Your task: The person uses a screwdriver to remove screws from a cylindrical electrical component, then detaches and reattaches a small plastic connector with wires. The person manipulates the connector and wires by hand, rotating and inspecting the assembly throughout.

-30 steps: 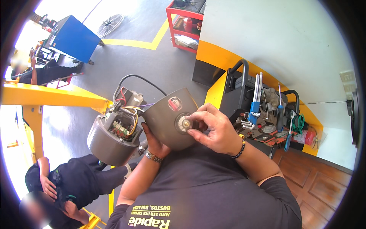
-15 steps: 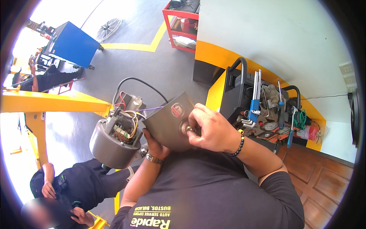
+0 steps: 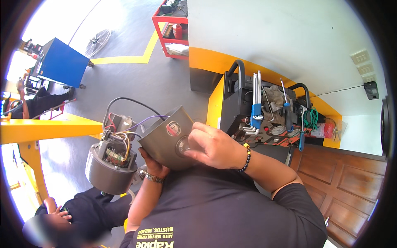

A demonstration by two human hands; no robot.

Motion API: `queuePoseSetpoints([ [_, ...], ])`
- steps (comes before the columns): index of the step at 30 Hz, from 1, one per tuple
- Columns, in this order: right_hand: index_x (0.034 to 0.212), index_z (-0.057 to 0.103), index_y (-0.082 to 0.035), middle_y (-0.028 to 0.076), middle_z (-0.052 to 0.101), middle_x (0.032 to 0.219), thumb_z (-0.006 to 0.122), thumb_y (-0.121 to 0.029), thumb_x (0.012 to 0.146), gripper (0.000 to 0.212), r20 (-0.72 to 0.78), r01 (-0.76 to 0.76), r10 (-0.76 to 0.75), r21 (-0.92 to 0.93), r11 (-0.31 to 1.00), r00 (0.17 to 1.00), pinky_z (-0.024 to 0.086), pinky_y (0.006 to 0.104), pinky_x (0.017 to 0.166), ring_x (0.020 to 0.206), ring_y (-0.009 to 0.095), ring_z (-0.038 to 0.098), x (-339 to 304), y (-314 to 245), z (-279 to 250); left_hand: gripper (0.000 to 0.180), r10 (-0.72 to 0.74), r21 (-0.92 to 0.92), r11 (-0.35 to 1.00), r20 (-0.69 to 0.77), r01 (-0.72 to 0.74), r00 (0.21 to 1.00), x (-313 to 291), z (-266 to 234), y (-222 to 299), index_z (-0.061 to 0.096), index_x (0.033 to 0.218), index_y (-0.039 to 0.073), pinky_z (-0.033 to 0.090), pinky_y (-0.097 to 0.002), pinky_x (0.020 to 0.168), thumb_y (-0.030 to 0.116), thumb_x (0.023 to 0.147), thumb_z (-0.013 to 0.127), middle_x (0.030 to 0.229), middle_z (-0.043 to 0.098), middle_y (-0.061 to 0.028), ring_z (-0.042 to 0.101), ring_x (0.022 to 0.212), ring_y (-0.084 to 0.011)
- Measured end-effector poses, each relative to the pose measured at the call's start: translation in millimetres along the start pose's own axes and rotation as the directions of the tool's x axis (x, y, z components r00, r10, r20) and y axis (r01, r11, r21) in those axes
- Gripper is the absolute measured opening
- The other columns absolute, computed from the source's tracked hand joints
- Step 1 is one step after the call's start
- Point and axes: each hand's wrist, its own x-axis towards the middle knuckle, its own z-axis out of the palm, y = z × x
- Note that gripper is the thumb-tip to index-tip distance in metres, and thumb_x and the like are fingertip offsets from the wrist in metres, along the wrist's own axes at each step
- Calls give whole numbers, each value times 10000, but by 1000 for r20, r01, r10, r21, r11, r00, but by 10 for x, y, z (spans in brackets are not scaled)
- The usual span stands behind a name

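My left hand [image 3: 156,165] grips the lower left edge of a grey metal cover [image 3: 162,140], which is tilted and bears a round sticker [image 3: 173,129]. In front of the cover's round recess [image 3: 182,145], my right hand [image 3: 209,145] has its thumb and fingers pinched together; whatever they hold is hidden. To the left stands a grey cylindrical motor-like housing [image 3: 111,175], with an exposed terminal block [image 3: 115,158] and loose coloured wires [image 3: 122,138]. A black cable [image 3: 136,99] and a purple wire [image 3: 147,118] run from the housing to the cover.
A black tool cart [image 3: 231,103] at the right carries hex keys [image 3: 256,103], screwdrivers [image 3: 286,109] and gauges. Beyond it are a fire extinguisher [image 3: 324,130] and a wooden door [image 3: 331,169]. A yellow beam [image 3: 53,130] crosses the left; another person [image 3: 91,211] is below it.
My view has turned, so the scene sits further left. The brass-coloured piece seen between my right fingers at the recess no longer shows, and that hand has drawn slightly away from the recess.
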Motion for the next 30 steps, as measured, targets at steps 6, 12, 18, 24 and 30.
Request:
queuePoseSetpoints([
  [6,850,566,-48,110,553,868,752,-150,875,214,-23,74,-71,225,972,997,481,381,678,754,298,573,-164,26,-160,1033,-27,-25,999,-86,25,996,-12,-74,44,314,1576,169,311,-573,1189,857,825,484,1616,342,-103,343,1470,-338],
  [12,782,543,-55,34,521,771,773,-97,793,234,-469,-134,104,-31,991,877,435,303,589,649,150,505,-676,342,-1049,1078,-23,93,995,-231,46,973,16,220,141,310,1576,144,337,-574,1176,848,794,546,1619,333,-117,356,1465,-337],
  [18,811,594,-14,107,603,819,755,-123,811,195,-610,-722,455,-307,620,649,494,401,688,754,304,608,-1610,886,-1816,1073,-77,69,993,-207,93,975,29,96,103,312,1574,138,341,-569,1175,831,793,561,1614,339,-122,362,1462,-336],
  [24,783,606,-44,96,613,803,774,-138,804,193,-364,-457,314,-427,780,877,494,426,757,826,316,606,-1547,1047,-1691,1068,-94,88,989,-215,115,972,-4,97,80,314,1572,132,346,-563,1174,813,792,576,1610,345,-126,368,1459,-334],
  [30,820,613,-39,92,592,844,777,-105,791,180,-429,-422,174,-596,683,886,482,428,758,846,316,575,-1547,1163,-1671,1063,-101,97,987,-220,125,970,-30,140,51,316,1570,126,350,-557,1173,796,791,591,1606,351,-130,373,1455,-333],
])
